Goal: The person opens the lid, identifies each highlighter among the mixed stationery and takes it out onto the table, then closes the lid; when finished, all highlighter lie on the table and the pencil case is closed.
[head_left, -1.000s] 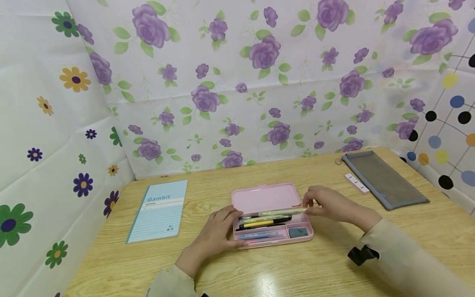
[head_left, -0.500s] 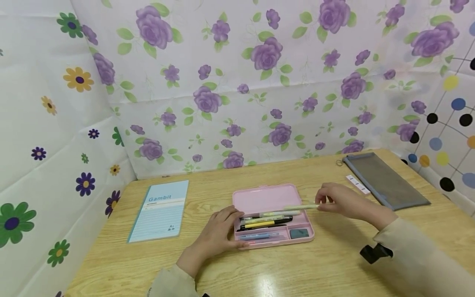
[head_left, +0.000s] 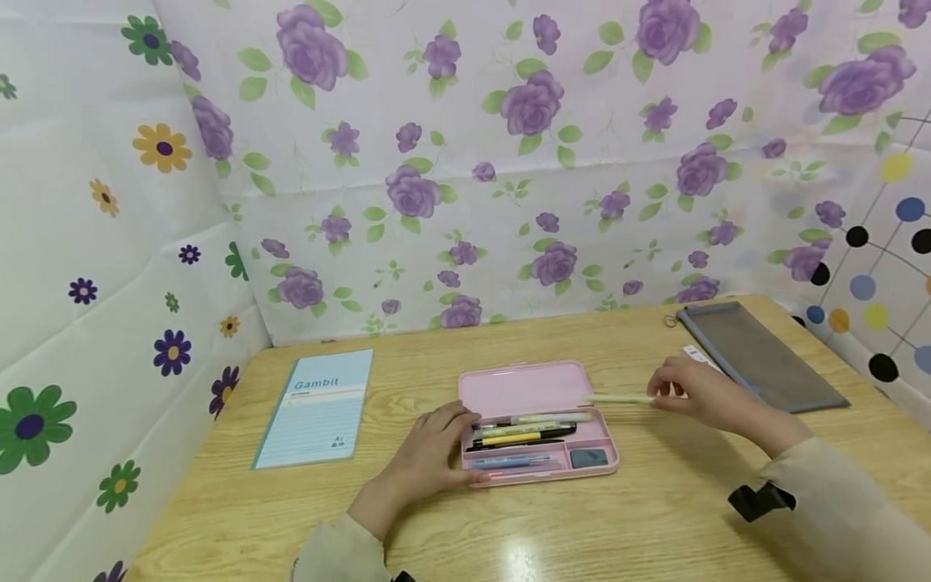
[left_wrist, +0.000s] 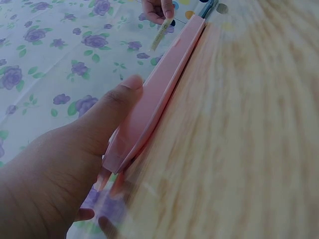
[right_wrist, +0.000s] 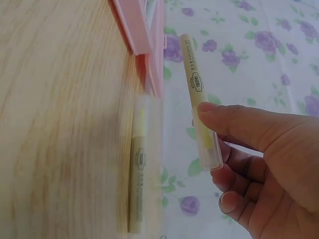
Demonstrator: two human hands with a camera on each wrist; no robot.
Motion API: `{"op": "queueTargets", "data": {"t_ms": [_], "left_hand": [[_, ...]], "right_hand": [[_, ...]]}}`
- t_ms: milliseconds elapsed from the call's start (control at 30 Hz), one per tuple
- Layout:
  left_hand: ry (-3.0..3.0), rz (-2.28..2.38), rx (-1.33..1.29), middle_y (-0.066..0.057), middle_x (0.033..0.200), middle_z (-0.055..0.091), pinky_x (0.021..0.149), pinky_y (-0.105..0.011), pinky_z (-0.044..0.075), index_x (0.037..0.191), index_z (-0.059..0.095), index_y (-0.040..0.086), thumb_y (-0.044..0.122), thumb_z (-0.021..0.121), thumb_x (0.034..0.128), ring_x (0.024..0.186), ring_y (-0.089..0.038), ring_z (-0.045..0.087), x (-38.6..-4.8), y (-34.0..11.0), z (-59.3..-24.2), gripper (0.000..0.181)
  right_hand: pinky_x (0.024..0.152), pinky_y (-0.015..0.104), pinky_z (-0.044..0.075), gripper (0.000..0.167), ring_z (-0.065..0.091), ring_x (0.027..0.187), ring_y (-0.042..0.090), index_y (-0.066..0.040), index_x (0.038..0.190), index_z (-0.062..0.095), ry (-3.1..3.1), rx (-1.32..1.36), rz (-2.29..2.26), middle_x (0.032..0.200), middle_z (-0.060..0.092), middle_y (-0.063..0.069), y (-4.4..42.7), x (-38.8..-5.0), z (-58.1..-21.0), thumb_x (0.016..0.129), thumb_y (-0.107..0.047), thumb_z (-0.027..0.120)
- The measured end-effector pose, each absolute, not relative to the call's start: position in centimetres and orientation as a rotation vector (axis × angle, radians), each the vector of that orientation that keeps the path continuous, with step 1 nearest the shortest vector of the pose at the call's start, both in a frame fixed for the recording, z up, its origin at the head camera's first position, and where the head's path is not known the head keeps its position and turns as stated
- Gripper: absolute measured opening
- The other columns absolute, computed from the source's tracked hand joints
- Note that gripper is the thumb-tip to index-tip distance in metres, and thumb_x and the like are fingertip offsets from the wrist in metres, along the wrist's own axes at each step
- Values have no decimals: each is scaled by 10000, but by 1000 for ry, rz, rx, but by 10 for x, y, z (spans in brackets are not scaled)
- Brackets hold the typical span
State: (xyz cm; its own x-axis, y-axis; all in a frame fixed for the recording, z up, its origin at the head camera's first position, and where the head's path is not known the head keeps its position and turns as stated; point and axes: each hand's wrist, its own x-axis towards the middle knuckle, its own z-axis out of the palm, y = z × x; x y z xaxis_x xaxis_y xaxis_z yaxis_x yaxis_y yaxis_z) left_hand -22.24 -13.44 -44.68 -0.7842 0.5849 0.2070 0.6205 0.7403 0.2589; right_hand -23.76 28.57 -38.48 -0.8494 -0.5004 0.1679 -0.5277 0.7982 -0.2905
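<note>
A pink pencil case point(head_left: 524, 386) lies with its lid folded back on the table; several pens, among them a yellow and black one point(head_left: 518, 437), and a dark eraser point(head_left: 588, 458) are inside. My left hand point(head_left: 423, 457) grips the case's left end, thumb on the front wall point(left_wrist: 158, 92). Right of the case, my right hand point(head_left: 709, 396) pinches one end of a pale yellow-green marker point(head_left: 620, 398) above the table. In the right wrist view the marker point(right_wrist: 192, 69) has a clear cap, held between the thumb and fingers of my right hand point(right_wrist: 259, 149).
A light blue notebook point(head_left: 317, 420) lies at the left. At the back right are a grey mesh zip pouch point(head_left: 764, 356) and a small white strip point(head_left: 698, 353), partly behind the right hand. Flowered cloth point(head_left: 502, 178) hangs behind the table.
My right hand has moved right, drawing the marker out from over the pencil case. The left hand has stayed at the case's left end.
</note>
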Motion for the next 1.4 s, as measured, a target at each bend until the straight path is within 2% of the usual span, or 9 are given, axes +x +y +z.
{"op": "queueTargets", "data": {"t_ms": [367,733,1400], "left_hand": [[-2854,-490,-980,-49,1460,440,1113,-512,353,1409,466,175,660,672,756,1382,-252,387,-221,-136,-446,839],[-2861,-482,-975,-43,1466,431,1117,-504,351,1411,461,189,667,670,752,1381,-246,388,-221,-134,-446,841],[-2855,-470,-968,-28,1465,438,1126,-509,338,1415,459,194,674,661,756,1388,-227,380,-223,-134,-446,840]], "right_hand": [[563,198,391,53,420,670,-33,-177,920,688,-2944,752,564,835,554,-69,302,-236,-402,868,-171,696],[582,210,428,45,451,681,-37,-167,897,702,-2978,668,628,822,562,-63,314,-241,-418,853,-173,711],[618,218,461,68,469,704,-45,-200,845,684,-2952,740,527,804,561,-91,320,-249,-423,835,-154,732]]}}
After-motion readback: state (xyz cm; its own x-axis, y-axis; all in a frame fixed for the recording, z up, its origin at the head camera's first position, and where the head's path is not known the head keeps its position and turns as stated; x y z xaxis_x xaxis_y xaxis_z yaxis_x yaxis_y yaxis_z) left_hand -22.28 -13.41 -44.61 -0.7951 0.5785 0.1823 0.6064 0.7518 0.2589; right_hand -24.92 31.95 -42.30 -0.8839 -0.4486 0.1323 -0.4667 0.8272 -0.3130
